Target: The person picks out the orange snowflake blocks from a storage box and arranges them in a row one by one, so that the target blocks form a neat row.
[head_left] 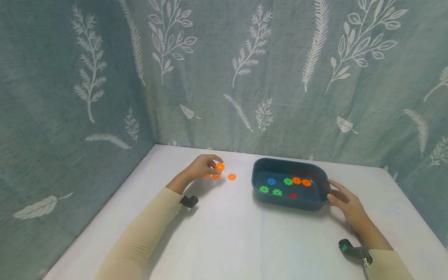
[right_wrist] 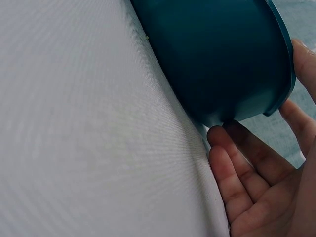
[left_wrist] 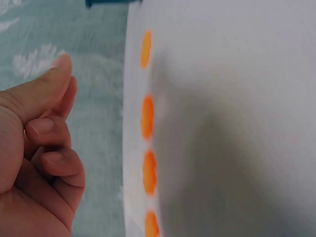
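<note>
Between its thumb and fingertips, my left hand [head_left: 205, 166] pinches an orange notched disc [head_left: 219, 167], held over the far left of the table. In the left wrist view the left hand [left_wrist: 42, 143] is in sight, but the pinched disc is hidden. Under and beside it lie several orange discs [head_left: 232, 177] in a row [left_wrist: 147, 117]. At the right end of a dark blue tray [head_left: 287, 200], my right hand [head_left: 350, 204] holds the wall and rim. The right wrist view shows its thumb and fingers against the tray [right_wrist: 222, 59].
Inside the tray lie a blue disc [head_left: 271, 181], several green and orange discs [head_left: 306, 182], and a red disc [head_left: 293, 195]. The white table [head_left: 224, 237] meets a leaf-patterned curtain [head_left: 210, 116] at the back and left.
</note>
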Tool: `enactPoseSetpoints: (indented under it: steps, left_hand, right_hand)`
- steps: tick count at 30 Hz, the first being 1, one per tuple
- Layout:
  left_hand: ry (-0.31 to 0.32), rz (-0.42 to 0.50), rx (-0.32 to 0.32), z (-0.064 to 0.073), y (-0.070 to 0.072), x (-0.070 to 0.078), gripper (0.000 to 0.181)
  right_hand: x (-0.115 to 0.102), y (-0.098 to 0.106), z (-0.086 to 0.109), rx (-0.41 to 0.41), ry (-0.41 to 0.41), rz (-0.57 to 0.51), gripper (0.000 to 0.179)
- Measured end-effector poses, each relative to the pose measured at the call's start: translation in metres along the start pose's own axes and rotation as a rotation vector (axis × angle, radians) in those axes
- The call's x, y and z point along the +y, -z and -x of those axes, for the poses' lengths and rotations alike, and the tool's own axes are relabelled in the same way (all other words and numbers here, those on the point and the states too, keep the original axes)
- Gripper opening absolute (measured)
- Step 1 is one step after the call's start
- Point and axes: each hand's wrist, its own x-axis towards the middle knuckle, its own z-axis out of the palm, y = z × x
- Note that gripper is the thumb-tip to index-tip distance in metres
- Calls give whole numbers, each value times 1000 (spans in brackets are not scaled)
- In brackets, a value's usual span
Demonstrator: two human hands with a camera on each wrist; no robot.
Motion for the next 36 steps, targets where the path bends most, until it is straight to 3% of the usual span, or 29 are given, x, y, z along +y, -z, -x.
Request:
enactPoseSetpoints:
  steps: [7, 13, 21, 27, 36]
  left_hand:
    - [55, 9, 46, 15, 19, -24, 40]
    - [156, -13, 93, 26, 34, -42, 40]
    - [252, -48, 148, 40, 55, -78, 41]
    - [229, -72, 165, 47, 66, -92, 41]
    - [248, -66, 183, 60, 79, -102, 38]
  right_hand:
    - [2, 3, 1, 2, 11, 6, 60]
    - [3, 4, 0, 9, 17, 5, 60]
    - [1, 1, 0, 7, -7, 24, 61]
    - [0, 2, 1, 17, 22, 16, 60]
    - [-2, -1, 1, 20, 43, -15, 59]
